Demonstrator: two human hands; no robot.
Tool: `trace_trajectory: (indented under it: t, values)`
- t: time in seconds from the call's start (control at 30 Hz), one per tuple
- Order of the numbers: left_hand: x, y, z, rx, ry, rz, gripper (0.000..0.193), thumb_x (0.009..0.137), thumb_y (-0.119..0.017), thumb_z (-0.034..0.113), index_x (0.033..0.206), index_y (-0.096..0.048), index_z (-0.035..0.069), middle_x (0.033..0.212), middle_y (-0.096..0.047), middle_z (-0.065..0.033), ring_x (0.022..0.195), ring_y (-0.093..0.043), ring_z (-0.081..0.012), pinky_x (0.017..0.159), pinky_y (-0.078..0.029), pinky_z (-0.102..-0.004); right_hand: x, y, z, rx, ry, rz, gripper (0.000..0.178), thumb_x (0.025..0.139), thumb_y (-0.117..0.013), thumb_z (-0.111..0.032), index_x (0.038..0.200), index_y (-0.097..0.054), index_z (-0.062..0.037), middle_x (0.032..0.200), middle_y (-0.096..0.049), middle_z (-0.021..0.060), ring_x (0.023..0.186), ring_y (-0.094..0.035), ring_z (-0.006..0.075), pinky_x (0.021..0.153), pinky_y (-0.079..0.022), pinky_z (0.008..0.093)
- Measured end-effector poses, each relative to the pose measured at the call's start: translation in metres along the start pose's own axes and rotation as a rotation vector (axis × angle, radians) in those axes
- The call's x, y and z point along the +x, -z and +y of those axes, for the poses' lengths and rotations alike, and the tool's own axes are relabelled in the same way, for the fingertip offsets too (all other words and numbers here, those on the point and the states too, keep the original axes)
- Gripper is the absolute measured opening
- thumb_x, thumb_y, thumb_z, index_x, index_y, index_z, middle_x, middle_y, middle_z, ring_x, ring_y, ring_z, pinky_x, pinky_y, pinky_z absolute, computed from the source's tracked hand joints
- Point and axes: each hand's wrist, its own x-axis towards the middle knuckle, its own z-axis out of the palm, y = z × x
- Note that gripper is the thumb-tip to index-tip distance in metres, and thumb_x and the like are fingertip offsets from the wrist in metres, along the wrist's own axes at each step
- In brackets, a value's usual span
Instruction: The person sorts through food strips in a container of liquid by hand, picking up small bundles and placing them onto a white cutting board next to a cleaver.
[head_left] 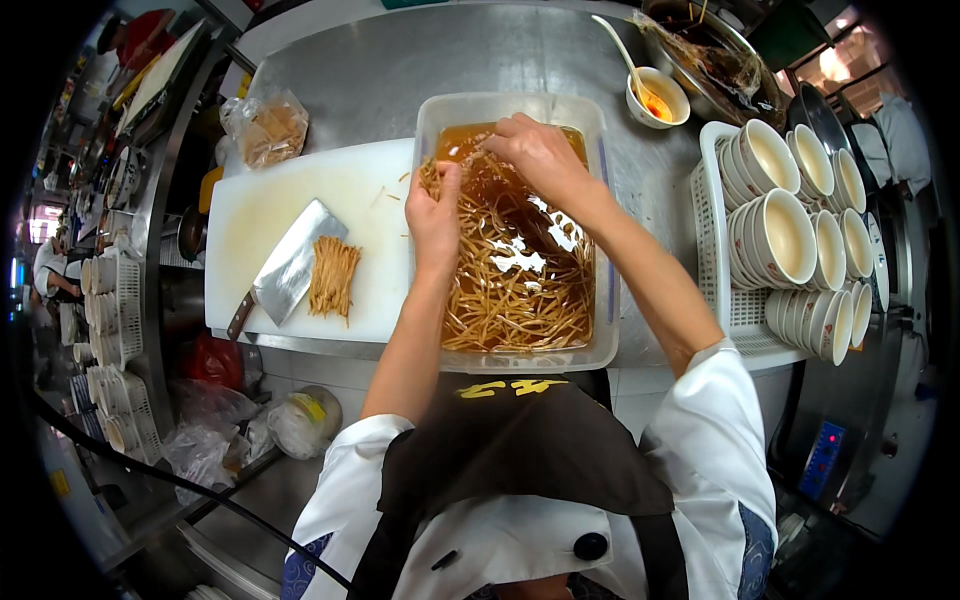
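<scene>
My left hand point(433, 218) is closed round a small bunch of pale brown strips point(431, 178) at the left rim of a clear plastic tub point(607, 335). Over the tub's far half, my right hand point(535, 152) has its fingertips pinched together on strips that hang toward the liquid. Brown liquid fills the tub, with many loose strips point(515, 318) floating in its near part. Left of the tub, a cleaver point(297, 262) lies flat on a white cutting board point(250, 200). Beside its blade sits a neat stack of cut strips point(334, 278).
A plastic bag of brown food point(268, 128) rests at the board's far left corner. To the right, a white basket point(712, 215) holds several stacked bowls point(778, 238). A small bowl point(658, 98) with a spoon point(617, 45) stands far right, near a large metal pan point(765, 75).
</scene>
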Motion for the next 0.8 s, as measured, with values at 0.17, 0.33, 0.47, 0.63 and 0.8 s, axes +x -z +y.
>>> trace_trajectory:
  t: [0.17,0.33,0.47,0.63,0.8]
  values:
    - [-0.008,-0.013,0.02,-0.098,-0.002,-0.129,0.017,0.083,-0.064,0.012,0.093,-0.056,0.003,0.078,-0.057,-0.0004,0.064,-0.051,-0.0067,0.057,-0.04,-0.0196,0.016,0.037,-0.019,0.061,0.155,-0.168,0.021,0.07,-0.06,-0.004,0.09,-0.065,-0.0046,0.082,-0.062,0.0099,0.076,-0.06,0.0298,0.064,-0.048,0.0364]
    - [-0.007,-0.004,0.019,-0.131,0.191,-0.124,0.019,0.082,-0.065,0.014,0.094,-0.056,0.003,0.071,-0.057,-0.0001,0.062,-0.051,-0.0067,0.054,-0.039,-0.0194,0.029,0.023,-0.011,0.39,0.014,-0.235,0.025,0.072,-0.063,-0.008,0.097,-0.062,-0.0038,0.082,-0.064,0.0134,0.077,-0.061,0.0308,0.067,-0.048,0.037]
    - [-0.007,-0.007,0.03,-0.09,0.181,-0.064,0.016,0.087,-0.059,0.019,0.091,-0.057,0.004,0.063,-0.052,0.0019,0.049,-0.04,-0.003,0.045,-0.03,-0.0173,0.033,-0.04,0.02,0.286,-0.285,0.005,0.028,0.075,-0.062,-0.007,0.103,-0.058,-0.004,0.082,-0.063,0.0158,0.081,-0.06,0.0333,0.072,-0.048,0.0398]
    - [-0.005,0.016,0.042,-0.146,0.21,0.039,0.019,0.091,-0.053,0.021,0.086,-0.056,0.003,0.059,-0.049,0.0015,0.051,-0.042,-0.0054,0.048,-0.034,-0.0195,0.01,-0.106,0.025,0.197,-0.359,-0.137,0.014,0.079,-0.058,-0.011,0.089,-0.062,-0.0031,0.085,-0.063,0.017,0.085,-0.059,0.0347,0.075,-0.046,0.0425]
    - [-0.004,0.027,0.04,-0.289,0.08,0.066,0.018,0.093,-0.048,0.017,0.084,-0.051,0.002,0.058,-0.046,-0.0012,0.063,-0.052,-0.0121,0.052,-0.043,-0.0221,0.008,-0.072,0.014,0.443,-0.517,0.062,0.016,0.081,-0.057,-0.015,0.084,-0.064,-0.0011,0.076,-0.063,0.016,0.074,-0.06,0.0316,0.068,-0.046,0.039]
